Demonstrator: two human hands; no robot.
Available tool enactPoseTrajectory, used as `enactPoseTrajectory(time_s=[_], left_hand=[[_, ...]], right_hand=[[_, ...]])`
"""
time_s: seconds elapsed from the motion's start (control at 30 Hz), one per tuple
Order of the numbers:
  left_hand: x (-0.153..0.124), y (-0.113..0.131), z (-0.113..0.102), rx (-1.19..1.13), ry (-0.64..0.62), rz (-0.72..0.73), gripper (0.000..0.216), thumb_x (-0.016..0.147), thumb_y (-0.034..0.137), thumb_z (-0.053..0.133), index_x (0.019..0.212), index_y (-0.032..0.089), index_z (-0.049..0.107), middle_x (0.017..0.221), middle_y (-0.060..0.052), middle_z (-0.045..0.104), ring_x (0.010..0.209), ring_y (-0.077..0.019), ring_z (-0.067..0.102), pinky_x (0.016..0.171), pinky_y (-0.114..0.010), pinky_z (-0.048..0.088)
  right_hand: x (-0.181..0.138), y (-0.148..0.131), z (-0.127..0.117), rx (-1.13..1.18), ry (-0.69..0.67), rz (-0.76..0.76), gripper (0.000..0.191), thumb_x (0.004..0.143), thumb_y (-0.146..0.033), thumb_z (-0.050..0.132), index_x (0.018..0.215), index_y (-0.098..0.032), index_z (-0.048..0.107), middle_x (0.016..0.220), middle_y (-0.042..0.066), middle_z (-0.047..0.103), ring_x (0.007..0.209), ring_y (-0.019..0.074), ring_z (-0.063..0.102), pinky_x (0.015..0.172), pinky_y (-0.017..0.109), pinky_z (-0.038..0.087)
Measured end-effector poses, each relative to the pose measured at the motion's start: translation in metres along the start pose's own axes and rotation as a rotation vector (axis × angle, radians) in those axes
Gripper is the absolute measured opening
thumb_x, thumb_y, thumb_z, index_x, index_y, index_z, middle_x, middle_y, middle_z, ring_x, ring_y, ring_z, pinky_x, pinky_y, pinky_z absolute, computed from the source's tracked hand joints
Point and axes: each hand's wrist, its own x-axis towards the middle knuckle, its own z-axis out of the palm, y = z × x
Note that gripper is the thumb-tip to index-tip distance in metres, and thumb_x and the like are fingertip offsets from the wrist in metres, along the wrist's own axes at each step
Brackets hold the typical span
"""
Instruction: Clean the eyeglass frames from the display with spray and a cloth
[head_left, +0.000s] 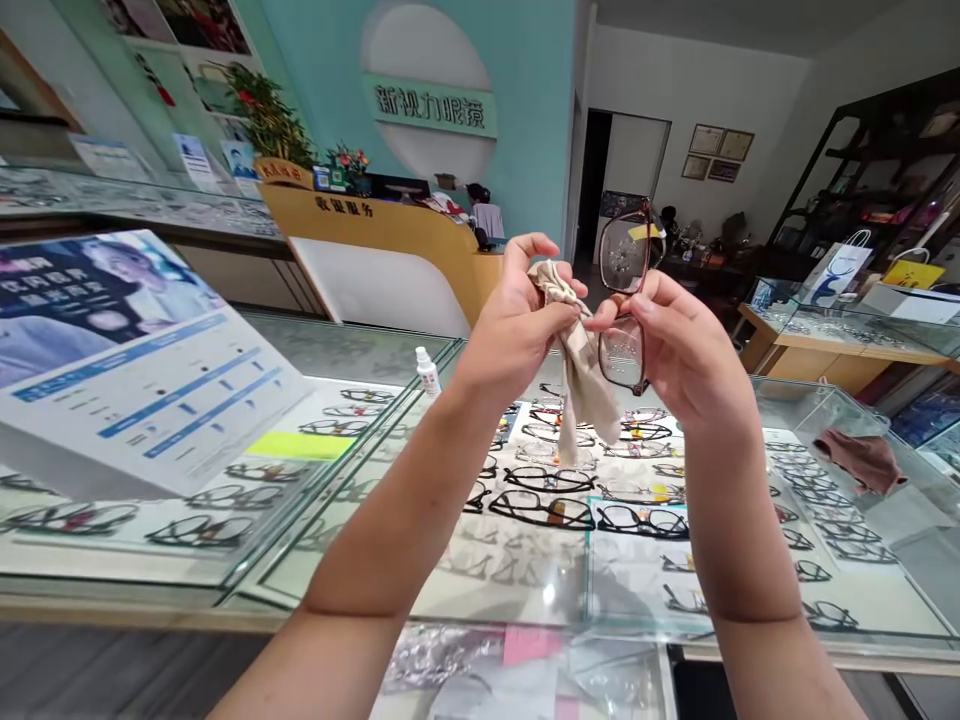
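Above the glass counter, my left hand [517, 320] is closed around a beige cleaning cloth [589, 385], whose loose end hangs down. To its right, my right hand [679, 345] pinches a pair of dark-rimmed eyeglasses [622, 350] near the bridge. The glasses are turned on end, one lens above the fingers and the other below. A yellow sticker shows by the upper lens. My left fingertips are close to the bridge; whether the cloth touches a lens I cannot tell. A small white bottle [427, 372] stands on the counter behind my left forearm.
Rows of eyeglasses [544, 508] lie inside the glass display case [360, 590]. A folded printed card [150, 380] stands at the left. On the right side is a brownish-pink cloth [861, 460]. A cashier desk [420, 230] and a person [486, 215] are farther back.
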Motion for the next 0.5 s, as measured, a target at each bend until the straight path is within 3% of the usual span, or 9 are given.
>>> enactPoseTrajectory(time_s=[0.2, 0.4, 0.5], left_hand=[[0.005, -0.006, -0.01, 0.118, -0.021, 0.004, 0.051, 0.083, 0.019, 0.082, 0.118, 0.028, 0.046, 0.102, 0.0, 0.061, 0.097, -0.0153, 0.069, 0.085, -0.027, 0.056], [0.002, 0.009, 0.002, 0.107, 0.036, -0.105, 0.044, 0.078, 0.016, 0.086, 0.106, 0.025, 0.054, 0.094, 0.002, 0.062, 0.091, -0.0149, 0.071, 0.084, -0.027, 0.057], [0.001, 0.016, 0.0, 0.093, -0.019, -0.152, 0.043, 0.076, 0.014, 0.086, 0.104, 0.023, 0.055, 0.094, 0.002, 0.063, 0.087, -0.0132, 0.07, 0.083, -0.026, 0.057]], right_hand=[[0.003, 0.007, 0.005, -0.018, -0.021, 0.013, 0.044, 0.089, -0.049, 0.087, 0.086, -0.023, 0.052, 0.093, 0.002, 0.072, 0.092, 0.0198, 0.069, 0.086, 0.034, 0.06], [0.006, 0.011, 0.003, -0.013, 0.039, -0.007, 0.046, 0.086, -0.05, 0.089, 0.084, -0.024, 0.051, 0.09, 0.001, 0.073, 0.088, 0.0187, 0.07, 0.079, 0.03, 0.06], [0.007, 0.009, 0.0, -0.017, 0.084, -0.007, 0.047, 0.086, -0.049, 0.09, 0.083, -0.024, 0.051, 0.088, 0.0, 0.072, 0.085, 0.0177, 0.07, 0.076, 0.029, 0.06]])
